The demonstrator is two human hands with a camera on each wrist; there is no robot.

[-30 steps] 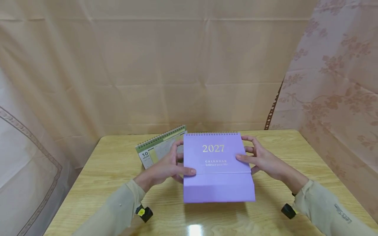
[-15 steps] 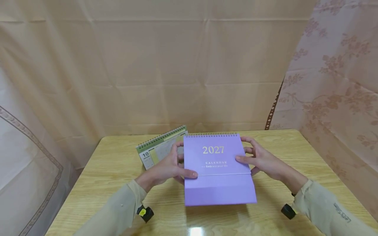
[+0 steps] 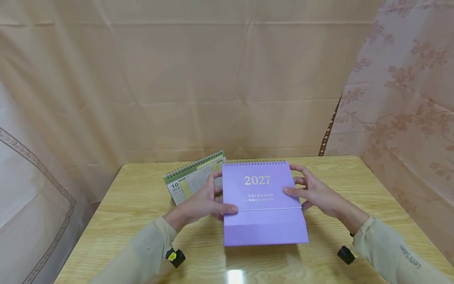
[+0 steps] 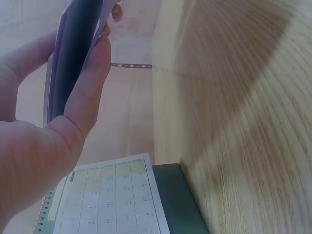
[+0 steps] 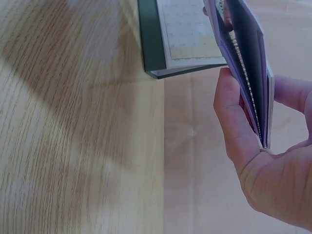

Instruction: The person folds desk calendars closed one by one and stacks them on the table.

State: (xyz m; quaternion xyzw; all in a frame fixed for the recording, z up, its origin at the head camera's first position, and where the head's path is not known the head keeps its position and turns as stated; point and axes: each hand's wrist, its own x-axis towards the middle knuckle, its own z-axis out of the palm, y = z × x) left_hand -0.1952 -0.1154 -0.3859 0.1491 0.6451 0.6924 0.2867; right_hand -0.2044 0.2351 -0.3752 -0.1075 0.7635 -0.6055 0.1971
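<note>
Between both hands is a purple desk calendar with gold "2027" lettering and a spiral binding along its top. My left hand grips its left edge, thumb on the front cover and fingers behind. On the opposite edge my right hand holds it the same way, its thumb beside the lettering. Both wrist views show the purple calendar raised off the wood, its dark inner side visible between the covers. Behind my left hand stands a green desk calendar showing a page marked 10, partly hidden by that hand and the purple calendar.
The wooden table reaches back to a beige curtain. A pink floral cloth hangs on the right, and a white cloth with a patterned band hangs on the left. In the right wrist view the green calendar's base shows.
The purple calendar has shifted slightly right and toward me, its left side moving most, with my left hand following. My right hand and the green calendar stay nearly in place.
</note>
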